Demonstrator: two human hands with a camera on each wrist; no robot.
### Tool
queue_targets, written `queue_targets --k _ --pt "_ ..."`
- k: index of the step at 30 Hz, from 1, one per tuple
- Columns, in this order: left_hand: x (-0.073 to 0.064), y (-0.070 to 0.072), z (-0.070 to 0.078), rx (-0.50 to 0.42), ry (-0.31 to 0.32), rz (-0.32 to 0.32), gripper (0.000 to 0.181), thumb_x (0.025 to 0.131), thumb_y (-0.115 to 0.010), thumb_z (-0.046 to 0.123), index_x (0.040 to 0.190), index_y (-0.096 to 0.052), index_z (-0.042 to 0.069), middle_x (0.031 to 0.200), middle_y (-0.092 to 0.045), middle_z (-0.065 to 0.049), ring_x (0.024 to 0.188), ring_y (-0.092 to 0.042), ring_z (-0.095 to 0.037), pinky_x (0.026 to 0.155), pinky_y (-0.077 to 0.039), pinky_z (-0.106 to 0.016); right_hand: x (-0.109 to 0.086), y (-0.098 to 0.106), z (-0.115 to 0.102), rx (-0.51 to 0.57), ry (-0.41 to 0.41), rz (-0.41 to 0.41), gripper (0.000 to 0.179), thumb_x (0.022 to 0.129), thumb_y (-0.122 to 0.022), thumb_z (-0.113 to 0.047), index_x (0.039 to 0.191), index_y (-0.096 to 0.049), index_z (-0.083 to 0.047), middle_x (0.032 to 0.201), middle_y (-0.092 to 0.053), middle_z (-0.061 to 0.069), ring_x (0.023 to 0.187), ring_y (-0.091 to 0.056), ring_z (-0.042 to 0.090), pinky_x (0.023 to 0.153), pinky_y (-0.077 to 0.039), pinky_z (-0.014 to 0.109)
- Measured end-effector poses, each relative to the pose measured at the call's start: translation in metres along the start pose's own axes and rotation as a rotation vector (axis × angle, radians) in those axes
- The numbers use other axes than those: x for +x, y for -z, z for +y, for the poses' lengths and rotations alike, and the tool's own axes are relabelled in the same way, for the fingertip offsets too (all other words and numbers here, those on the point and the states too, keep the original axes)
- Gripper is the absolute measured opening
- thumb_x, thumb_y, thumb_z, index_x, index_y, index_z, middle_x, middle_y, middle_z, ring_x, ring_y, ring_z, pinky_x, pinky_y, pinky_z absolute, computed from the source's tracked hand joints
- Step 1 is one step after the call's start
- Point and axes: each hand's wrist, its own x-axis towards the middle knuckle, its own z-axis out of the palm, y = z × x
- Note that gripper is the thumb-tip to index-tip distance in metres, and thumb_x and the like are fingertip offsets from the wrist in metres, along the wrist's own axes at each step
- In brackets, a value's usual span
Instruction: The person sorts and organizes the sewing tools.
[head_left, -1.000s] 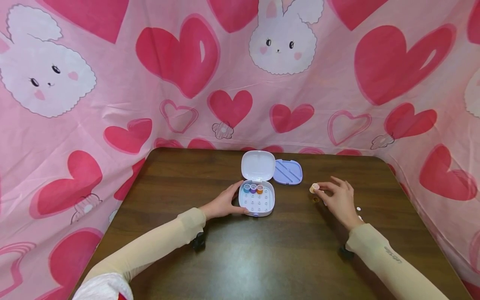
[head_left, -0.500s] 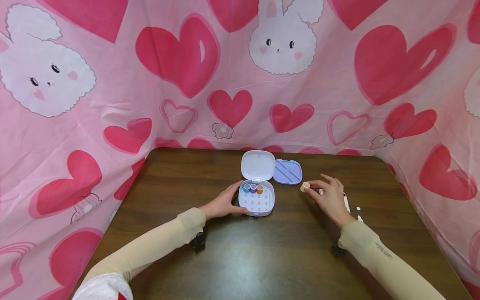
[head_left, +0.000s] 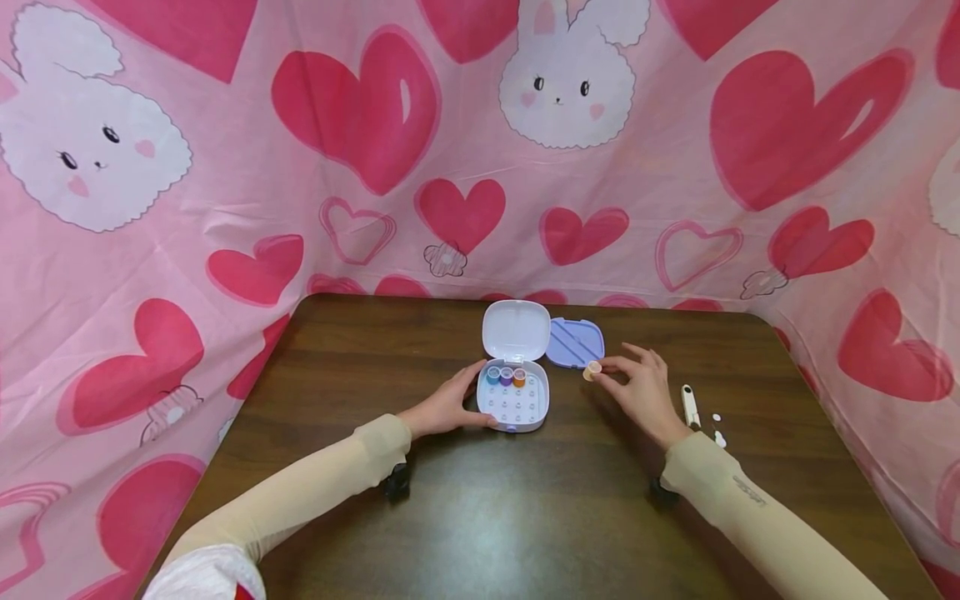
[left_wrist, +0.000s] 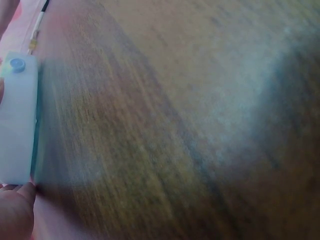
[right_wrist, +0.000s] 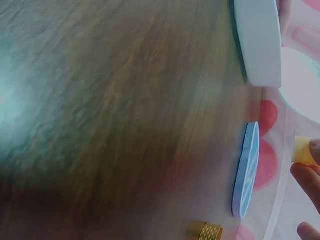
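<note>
A white sewing box stands with its lid raised, its base studded with small pegs. Teal, purple and orange thread spools sit side by side in its back row. My left hand grips the box's left side, thumb at the front corner; the left wrist view shows the box's front with a blue button. Between thumb and fingertips my right hand pinches a pale yellow thread spool, held to the right of the box, near the lavender tray.
The lavender tray lies behind and right of the box. A gold thimble stands on the table in the right wrist view. A white-handled tool and small white pieces lie right of my right hand.
My right hand has moved left with the yellow spool, toward the box and tray, uncovering the white-handled tool. My left hand and the box have stayed still.
</note>
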Motion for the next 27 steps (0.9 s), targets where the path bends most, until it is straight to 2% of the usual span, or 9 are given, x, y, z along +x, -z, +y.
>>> queue_targets --k 11,27 --pt "0.0 0.0 -0.002 -0.005 0.011 -0.001 0.107 0.086 -0.087 0.033 0.165 -0.02 0.009 0.165 -0.031 -0.015 0.151 -0.035 -0.032 0.123 -0.033 -0.047 0.007 -0.009 -0.012 0.018 -0.019 -0.049 0.021 0.086 -0.086 -0.013 0.103 -0.081 -0.002 0.096 -0.078 0.017 0.134 -0.046 0.047 0.118 -0.015 0.07" --pt "0.0 0.0 0.0 0.005 0.005 -0.002 0.105 0.087 -0.087 0.031 0.165 -0.02 0.008 0.164 -0.033 -0.015 0.15 -0.038 -0.032 0.123 -0.033 -0.047 0.013 -0.024 -0.027 0.041 -0.037 -0.09 0.026 0.086 -0.086 -0.017 0.108 -0.081 -0.004 0.11 -0.076 0.021 0.136 -0.044 0.048 0.12 -0.014 0.068"
